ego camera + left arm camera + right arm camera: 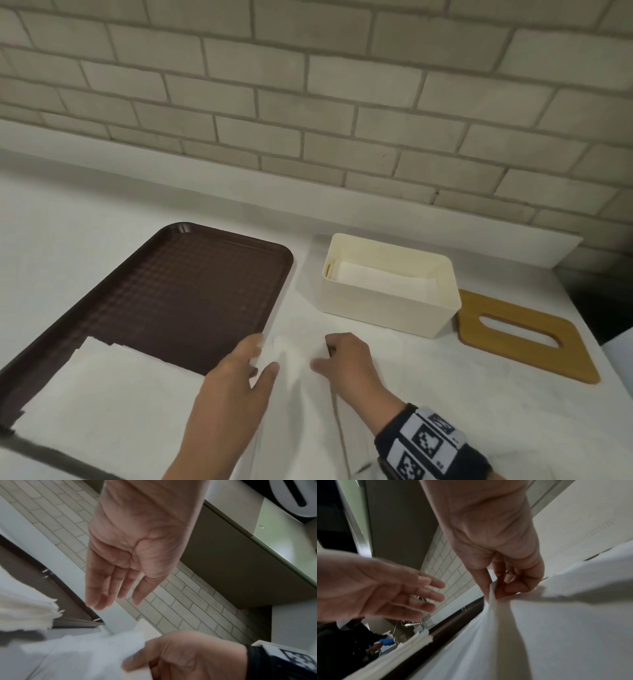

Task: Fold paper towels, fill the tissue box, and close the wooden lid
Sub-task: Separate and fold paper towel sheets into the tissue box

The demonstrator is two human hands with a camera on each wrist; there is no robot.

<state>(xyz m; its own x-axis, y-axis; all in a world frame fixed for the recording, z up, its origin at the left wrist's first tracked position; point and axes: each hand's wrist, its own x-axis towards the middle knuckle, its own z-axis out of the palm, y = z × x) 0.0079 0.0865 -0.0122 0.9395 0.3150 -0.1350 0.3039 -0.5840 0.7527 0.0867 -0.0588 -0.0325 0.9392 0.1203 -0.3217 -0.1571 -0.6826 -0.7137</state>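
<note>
Pinching that paper towel (294, 373) by one edge with your right hand (346, 363) while your left hand (236, 373) hovers flat-fingered, gripping nothing, could bunch or tear it. It's on the counter, between the tray (191, 291) and tissue box (387, 308), so your fold may go crooked.

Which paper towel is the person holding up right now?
The loose paper towel in front of the tissue box, pinched by the right hand. The others lie stacked on the brown tray or flat inside the box.
</note>
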